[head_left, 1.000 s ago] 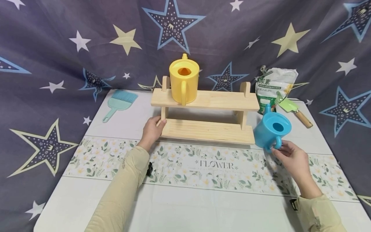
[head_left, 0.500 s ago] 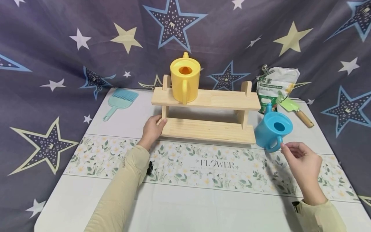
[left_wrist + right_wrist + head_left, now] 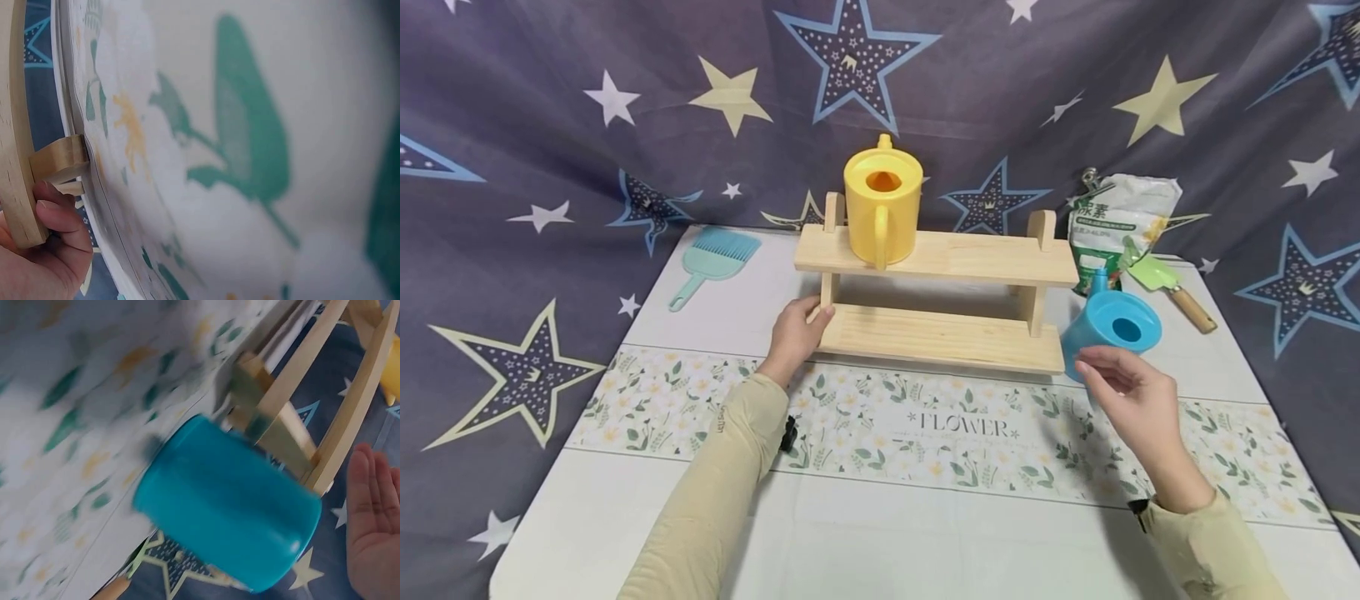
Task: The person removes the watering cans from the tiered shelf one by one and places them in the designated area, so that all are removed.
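A two-tier wooden shelf (image 3: 940,335) stands at the middle of the table. My left hand (image 3: 795,337) grips the left end of its lower board; in the left wrist view, the fingers (image 3: 65,234) curl round the board's end (image 3: 15,137). On the upper board sits a yellow watering can (image 3: 898,221), handle toward me. A blue watering can (image 3: 1099,315) stands just right of the shelf, its spout pointing back. My right hand (image 3: 1138,400) is in front of it, covering its handle in the head view. The right wrist view shows straight fingers (image 3: 378,494) beside the can (image 3: 225,500), holding nothing.
Behind the blue can stands a clipped white-and-green bag (image 3: 1123,217). A green trowel (image 3: 1191,308) with a wooden handle lies right of it. At the back left is a teal dustpan with brush (image 3: 711,262). A floral strip (image 3: 865,417) crosses the table; a star-patterned curtain (image 3: 625,375) hangs behind.
My right hand has let go of the blue can's handle, drawn back to the right, then moved left in front of the can. The left hand stays on the shelf.
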Demonstrator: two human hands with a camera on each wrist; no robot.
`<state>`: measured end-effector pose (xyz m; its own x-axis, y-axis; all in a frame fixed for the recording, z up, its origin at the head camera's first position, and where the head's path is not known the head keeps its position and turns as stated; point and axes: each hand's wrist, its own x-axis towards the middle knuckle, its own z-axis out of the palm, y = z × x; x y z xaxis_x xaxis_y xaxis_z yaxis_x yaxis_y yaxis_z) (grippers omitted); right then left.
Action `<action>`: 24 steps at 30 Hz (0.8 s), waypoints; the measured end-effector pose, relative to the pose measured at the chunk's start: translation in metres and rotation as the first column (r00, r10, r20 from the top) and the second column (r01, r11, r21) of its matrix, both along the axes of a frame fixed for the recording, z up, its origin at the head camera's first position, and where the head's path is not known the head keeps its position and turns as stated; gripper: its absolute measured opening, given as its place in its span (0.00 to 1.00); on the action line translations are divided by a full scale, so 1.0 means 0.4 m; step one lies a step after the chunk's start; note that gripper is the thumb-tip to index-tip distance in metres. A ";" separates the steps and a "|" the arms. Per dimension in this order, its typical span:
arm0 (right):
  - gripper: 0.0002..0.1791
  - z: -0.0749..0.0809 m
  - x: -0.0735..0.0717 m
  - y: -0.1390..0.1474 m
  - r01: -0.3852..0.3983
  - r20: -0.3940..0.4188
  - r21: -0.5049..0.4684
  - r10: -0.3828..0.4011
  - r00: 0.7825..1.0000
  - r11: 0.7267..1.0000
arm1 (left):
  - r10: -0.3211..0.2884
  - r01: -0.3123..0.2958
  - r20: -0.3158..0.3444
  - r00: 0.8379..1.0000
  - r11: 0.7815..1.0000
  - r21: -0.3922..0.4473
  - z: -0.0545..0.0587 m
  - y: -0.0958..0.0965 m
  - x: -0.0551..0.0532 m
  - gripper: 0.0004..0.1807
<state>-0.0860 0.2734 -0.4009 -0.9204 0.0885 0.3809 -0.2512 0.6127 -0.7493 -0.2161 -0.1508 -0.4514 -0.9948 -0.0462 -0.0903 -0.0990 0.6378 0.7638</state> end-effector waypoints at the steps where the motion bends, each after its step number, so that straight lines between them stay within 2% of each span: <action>1: 0.11 0.002 -0.006 -0.008 -0.019 0.014 -0.021 0.019 1.000 1.000 | -0.001 0.001 0.002 1.000 1.000 0.004 0.000 0.000 0.000 0.27; 7: 0.15 0.015 -0.047 -0.057 -0.114 0.048 -0.123 0.120 0.992 0.986 | 0.000 0.000 0.007 1.000 1.000 0.007 0.002 0.001 -0.001 0.28; 19: 0.19 0.074 -0.116 -0.167 -0.233 0.085 -0.196 0.253 0.964 0.952 | 0.007 -0.007 0.035 0.999 1.000 -0.012 0.005 0.003 -0.001 0.28; 24: 0.20 0.087 -0.146 -0.198 -0.261 0.092 -0.224 0.287 0.953 0.939 | 0.019 -0.019 0.041 0.999 1.000 -0.017 0.001 0.004 -0.003 0.28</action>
